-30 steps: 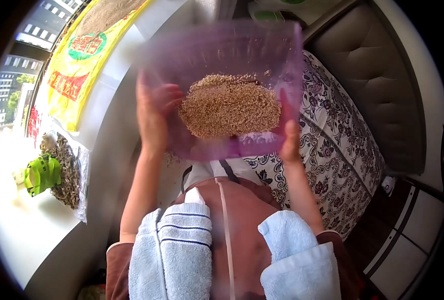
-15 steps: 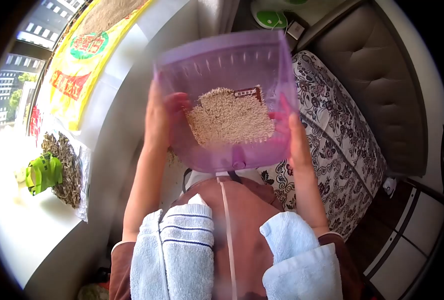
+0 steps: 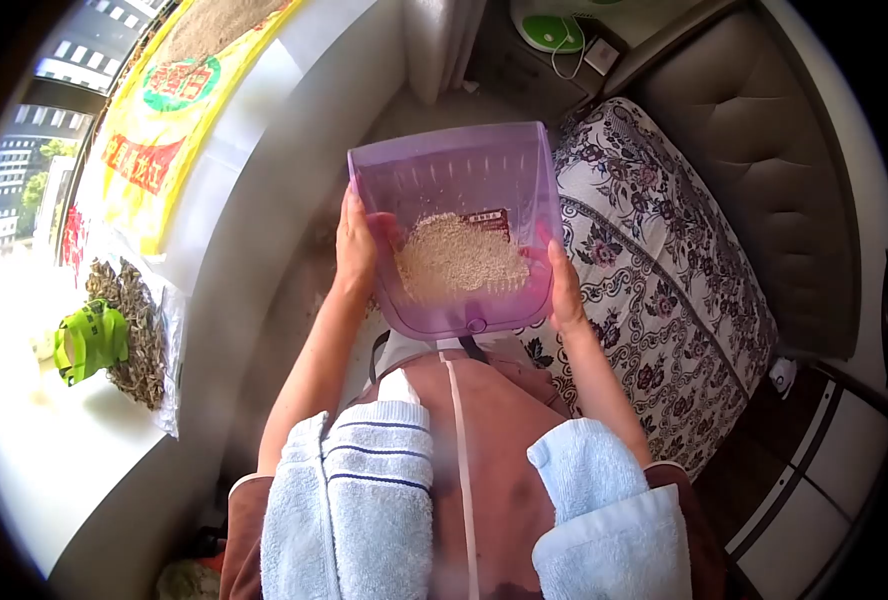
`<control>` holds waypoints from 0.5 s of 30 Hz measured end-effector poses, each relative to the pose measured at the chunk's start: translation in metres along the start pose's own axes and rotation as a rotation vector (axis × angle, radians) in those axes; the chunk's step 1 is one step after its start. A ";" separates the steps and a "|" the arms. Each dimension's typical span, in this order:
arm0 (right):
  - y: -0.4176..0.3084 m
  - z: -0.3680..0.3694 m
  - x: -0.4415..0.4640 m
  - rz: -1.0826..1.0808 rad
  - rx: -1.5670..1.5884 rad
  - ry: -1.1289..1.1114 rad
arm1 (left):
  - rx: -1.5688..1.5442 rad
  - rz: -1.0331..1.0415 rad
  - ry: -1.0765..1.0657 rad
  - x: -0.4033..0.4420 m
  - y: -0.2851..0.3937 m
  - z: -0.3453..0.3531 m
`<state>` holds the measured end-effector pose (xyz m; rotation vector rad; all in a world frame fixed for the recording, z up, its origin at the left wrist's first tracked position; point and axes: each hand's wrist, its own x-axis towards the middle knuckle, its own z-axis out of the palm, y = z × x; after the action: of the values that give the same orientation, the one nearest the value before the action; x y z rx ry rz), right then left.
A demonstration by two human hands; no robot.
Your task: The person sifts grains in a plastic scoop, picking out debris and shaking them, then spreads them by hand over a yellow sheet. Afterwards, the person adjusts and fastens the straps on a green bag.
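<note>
Beside floral bedding (image 3: 674,270), left hand (image 3: 356,250) and right hand (image 3: 567,292), fingers (image 3: 352,207) closed around a purple bin (image 3: 444,172) of grains (image 3: 459,262)

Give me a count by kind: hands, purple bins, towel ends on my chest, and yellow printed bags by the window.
Left hand and right hand: 2
Purple bin: 1
Striped towel end and plain towel end: 2
Yellow printed bag: 1
Total: 6

Smooth, translucent plastic bin (image 3: 454,165) with rough, matt grain (image 3: 454,258).
Terry-cloth towels (image 3: 379,500) look fluffy; the bedspread (image 3: 654,290) is matt cloth, the tufted headboard (image 3: 754,160) smooth and leather-like, the yellow sack (image 3: 179,130) plastic-looking.
</note>
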<state>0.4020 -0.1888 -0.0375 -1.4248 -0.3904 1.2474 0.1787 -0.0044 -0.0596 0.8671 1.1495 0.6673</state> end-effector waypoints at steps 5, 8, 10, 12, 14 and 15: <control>-0.117 0.036 -0.030 -0.207 -0.202 -0.055 | -0.094 0.027 0.065 -0.053 0.129 0.028; -0.143 0.048 -0.040 -0.401 -0.186 -0.088 | -0.193 0.239 0.017 -0.063 0.142 0.028; -0.055 0.016 0.004 -0.473 -0.154 -0.087 | -0.080 0.452 -0.014 -0.035 0.094 0.018; 0.019 -0.005 0.028 -0.263 0.027 0.008 | 0.099 0.286 0.023 -0.008 0.041 0.012; 0.031 -0.011 0.021 -0.244 -0.103 0.002 | -0.003 0.177 -0.004 -0.006 0.001 0.004; 0.027 -0.008 0.010 -0.199 -0.130 0.006 | -0.008 0.163 0.032 -0.007 -0.010 0.004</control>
<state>0.4016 -0.1929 -0.0667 -1.4599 -0.6032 1.0729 0.1813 -0.0159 -0.0641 0.9530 1.1113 0.8217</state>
